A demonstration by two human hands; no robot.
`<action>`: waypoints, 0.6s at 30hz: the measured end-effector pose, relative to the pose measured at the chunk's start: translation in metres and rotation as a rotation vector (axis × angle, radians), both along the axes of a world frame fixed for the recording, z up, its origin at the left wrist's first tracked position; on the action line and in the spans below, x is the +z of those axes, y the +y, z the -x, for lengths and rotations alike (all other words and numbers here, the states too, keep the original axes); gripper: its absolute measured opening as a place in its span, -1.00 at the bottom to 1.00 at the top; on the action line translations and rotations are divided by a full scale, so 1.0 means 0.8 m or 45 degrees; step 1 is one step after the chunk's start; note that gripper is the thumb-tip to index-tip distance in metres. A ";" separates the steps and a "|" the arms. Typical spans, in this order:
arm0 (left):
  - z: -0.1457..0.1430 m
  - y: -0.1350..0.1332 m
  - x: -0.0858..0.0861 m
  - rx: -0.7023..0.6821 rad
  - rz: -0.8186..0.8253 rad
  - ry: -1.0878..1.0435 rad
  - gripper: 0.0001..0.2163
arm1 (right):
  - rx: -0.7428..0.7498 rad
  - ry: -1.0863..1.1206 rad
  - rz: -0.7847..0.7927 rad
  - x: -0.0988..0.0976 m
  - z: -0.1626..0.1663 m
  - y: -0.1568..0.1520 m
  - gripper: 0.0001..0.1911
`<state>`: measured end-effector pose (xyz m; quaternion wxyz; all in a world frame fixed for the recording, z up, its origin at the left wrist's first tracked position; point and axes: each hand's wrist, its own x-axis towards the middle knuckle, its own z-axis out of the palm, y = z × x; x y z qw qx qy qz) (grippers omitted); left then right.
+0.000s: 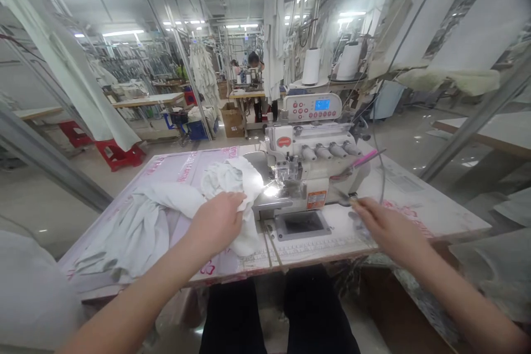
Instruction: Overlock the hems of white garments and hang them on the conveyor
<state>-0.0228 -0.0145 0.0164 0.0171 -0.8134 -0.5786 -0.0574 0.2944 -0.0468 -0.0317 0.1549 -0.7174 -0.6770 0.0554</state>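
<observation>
My left hand [219,221] is closed on the pale fabric piece [243,177], bunched up left of the sewing machine's needle area. More of the same cloth trails in folds over the left of the table. The white sewing machine [319,155], with several thread guides on its front and a lit needle plate, stands in the middle. To its lower right, my right hand [375,218] has thumb and fingers pinched together beside a thin dark metal piece [343,197]. Blur hides whether that piece is in my fingers or belongs to the machine.
The table [448,215] has a ruler strip along its front edge. A control panel [313,107] tops the machine, and thread cones [311,66] stand behind. A pink-handled tool [365,158] rests at the machine's right. Metal poles, hanging cloth and seated people fill the background.
</observation>
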 end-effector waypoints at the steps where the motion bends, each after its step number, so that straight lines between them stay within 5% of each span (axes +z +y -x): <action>1: -0.003 -0.004 -0.003 -0.011 -0.026 0.017 -0.64 | 0.088 -0.030 -0.052 0.008 0.027 0.000 -0.68; 5: -0.010 -0.020 -0.012 -0.089 -0.110 0.067 -0.61 | 0.226 -0.343 -0.303 0.029 0.112 0.012 -0.70; 9: -0.014 -0.027 -0.014 -0.141 -0.139 0.092 -0.58 | 0.296 -0.511 -0.426 0.038 0.152 0.027 -0.74; 18: -0.011 -0.054 -0.020 -0.234 0.009 -0.013 -0.60 | 0.401 -0.497 -0.415 0.030 0.140 0.000 -0.75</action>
